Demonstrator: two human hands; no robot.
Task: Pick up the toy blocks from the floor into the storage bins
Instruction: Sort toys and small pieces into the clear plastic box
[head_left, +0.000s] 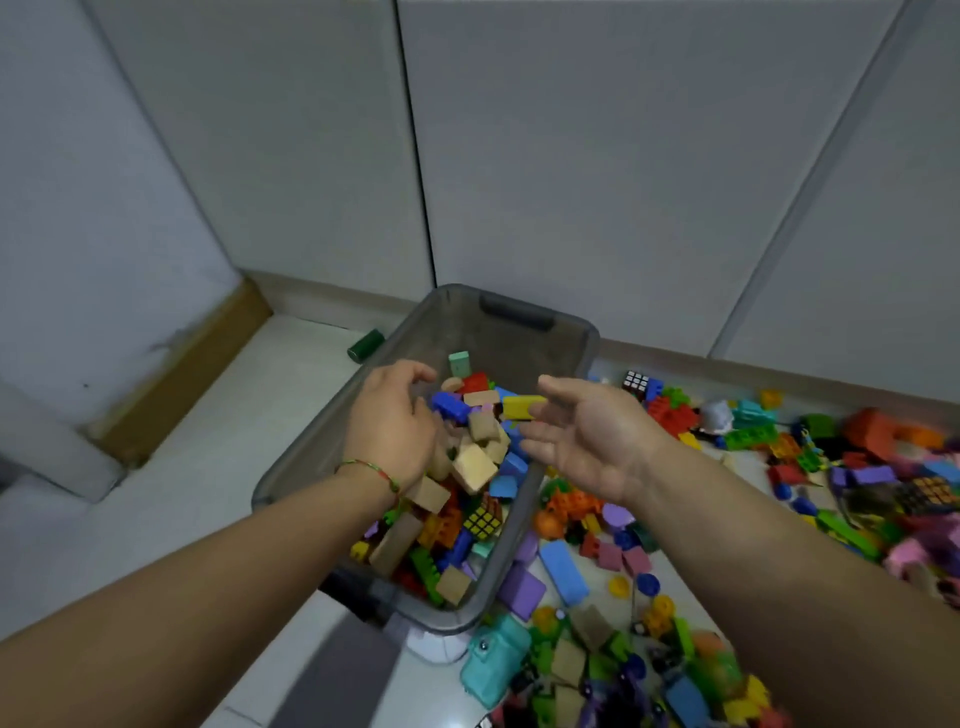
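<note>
White tiled floor (208, 467) holds a translucent grey plastic storage bin (311, 441) part-filled with colourful toy blocks (472, 467); scattered blocks (563, 571) lie beside it. Over the bin, the right hand (597, 436) is spread empty; the left hand (389, 426) curls, its grip unclear.

No text, label, brand, number or sign can be read. No lettering is seen on the grey storage bin (311, 467) or on the toy blocks (472, 467) heaped in it, and those scattered on the floor (208, 467) are too blurred for any marking to be made out.
</note>
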